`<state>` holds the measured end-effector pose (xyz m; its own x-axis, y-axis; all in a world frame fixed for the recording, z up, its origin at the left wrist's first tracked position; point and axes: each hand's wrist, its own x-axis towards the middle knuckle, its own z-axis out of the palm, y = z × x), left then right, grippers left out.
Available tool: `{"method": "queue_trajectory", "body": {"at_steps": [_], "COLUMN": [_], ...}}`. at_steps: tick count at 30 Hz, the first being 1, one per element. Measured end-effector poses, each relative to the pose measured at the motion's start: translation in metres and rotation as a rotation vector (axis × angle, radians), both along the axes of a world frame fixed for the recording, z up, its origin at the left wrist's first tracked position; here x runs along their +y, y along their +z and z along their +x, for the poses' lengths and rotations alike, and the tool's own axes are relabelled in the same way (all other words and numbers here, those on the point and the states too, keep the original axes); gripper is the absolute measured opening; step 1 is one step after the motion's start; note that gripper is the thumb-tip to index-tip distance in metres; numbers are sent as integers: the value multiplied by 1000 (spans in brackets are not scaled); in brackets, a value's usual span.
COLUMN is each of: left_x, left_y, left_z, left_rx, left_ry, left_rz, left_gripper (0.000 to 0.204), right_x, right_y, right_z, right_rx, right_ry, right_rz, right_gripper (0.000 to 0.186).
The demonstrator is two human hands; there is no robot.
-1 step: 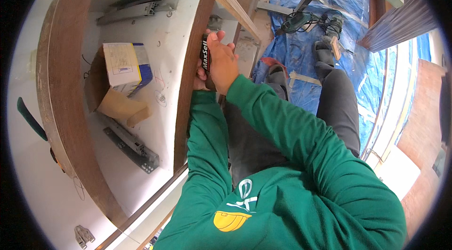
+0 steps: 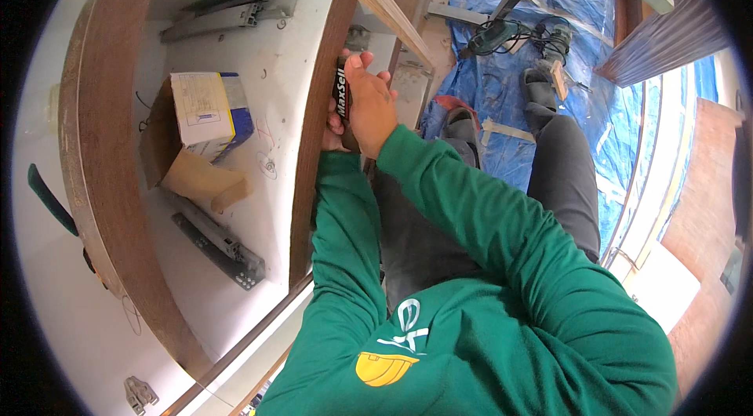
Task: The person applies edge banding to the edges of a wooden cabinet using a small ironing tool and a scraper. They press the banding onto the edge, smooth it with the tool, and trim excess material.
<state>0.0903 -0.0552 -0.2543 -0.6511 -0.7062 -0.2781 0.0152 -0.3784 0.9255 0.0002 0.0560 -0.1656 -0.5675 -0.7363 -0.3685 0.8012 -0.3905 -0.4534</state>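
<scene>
My right hand (image 2: pixel 372 106) is closed over a slim black object with white lettering (image 2: pixel 340 90), and its fingers curl around the far end. My left hand (image 2: pixel 335 127) lies mostly hidden below and beside it, with curled fingertips against the object's left side. What kind of thing it is cannot be made out, since both hands cover much of it. The object lies along the brown wooden edge (image 2: pixel 311 157) of a cabinet. Both hands are at that edge, close together.
Inside the cabinet are an open cardboard box (image 2: pixel 202 106), a metal drawer slide (image 2: pixel 216 247) and another metal runner (image 2: pixel 216 24). A wooden strip (image 2: pixel 376 0) crosses above my hands. Corded power tools (image 2: pixel 494 36) lie on blue sheeting (image 2: pixel 510 153) near my feet.
</scene>
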Motion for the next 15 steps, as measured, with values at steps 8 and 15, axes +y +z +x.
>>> {"method": "queue_trajectory", "body": {"at_steps": [8,15], "left_x": [-2,1], "left_y": [5,10], "left_z": [3,5], "left_rx": [0,-1], "left_ry": [30,47], "left_rz": [-46,-68], "left_gripper": [25,20], "right_x": [-8,-10], "right_y": [4,3], "right_z": [-2,-1], "right_rx": [-18,66], "right_ry": [-41,-64], "right_rz": [76,142], "right_gripper": [52,54]}}
